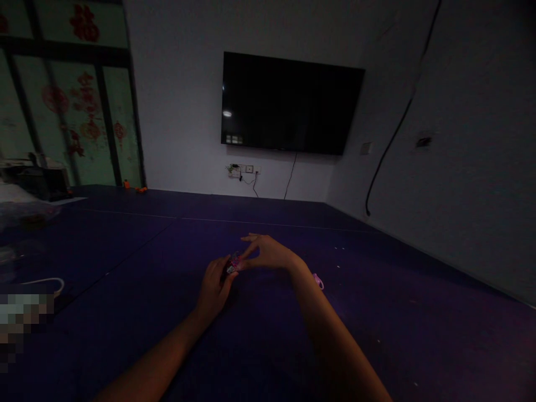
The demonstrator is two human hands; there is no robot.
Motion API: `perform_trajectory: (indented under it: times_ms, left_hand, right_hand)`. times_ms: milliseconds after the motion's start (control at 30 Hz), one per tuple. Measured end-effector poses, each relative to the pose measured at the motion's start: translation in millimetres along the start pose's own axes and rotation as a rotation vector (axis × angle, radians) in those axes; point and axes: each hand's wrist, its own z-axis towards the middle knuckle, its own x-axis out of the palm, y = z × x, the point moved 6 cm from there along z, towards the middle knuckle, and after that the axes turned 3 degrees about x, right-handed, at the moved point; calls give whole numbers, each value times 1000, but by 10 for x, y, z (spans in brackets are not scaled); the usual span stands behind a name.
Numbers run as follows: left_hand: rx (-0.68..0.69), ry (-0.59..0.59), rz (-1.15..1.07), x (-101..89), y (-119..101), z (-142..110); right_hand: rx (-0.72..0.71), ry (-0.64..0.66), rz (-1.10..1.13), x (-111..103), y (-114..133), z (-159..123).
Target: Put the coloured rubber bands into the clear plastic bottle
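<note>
In the head view, my left hand [214, 285] is closed around a small pink and silvery object [234, 262], held just above the dark blue floor. The object is too small and dark for me to tell its kind. From the right, my right hand [270, 252] reaches over with thumb and forefinger pinched at the object's right edge, the other fingers stretched out. A pink piece with a loop [318, 281] lies on the floor beside my right forearm, which partly covers it.
A large dark television [291, 103] hangs on the far wall, above sockets [245, 169] and cables. Glass doors [79, 111] with red decorations stand at the left. Orange items [141, 190] lie near them. Clear plastic [29, 215] and a white cable [58, 285] are at left.
</note>
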Motion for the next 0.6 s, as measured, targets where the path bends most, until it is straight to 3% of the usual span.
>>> perform_trajectory:
  times_ms: [233, 600]
  left_hand:
    - [-19, -18, -18, -2, 28, -12]
    - [-32, 4, -16, -11, 5, 6]
  right_hand:
    - [17, 6, -2, -73, 15, -31]
    - [-15, 158, -20, 148, 44, 8]
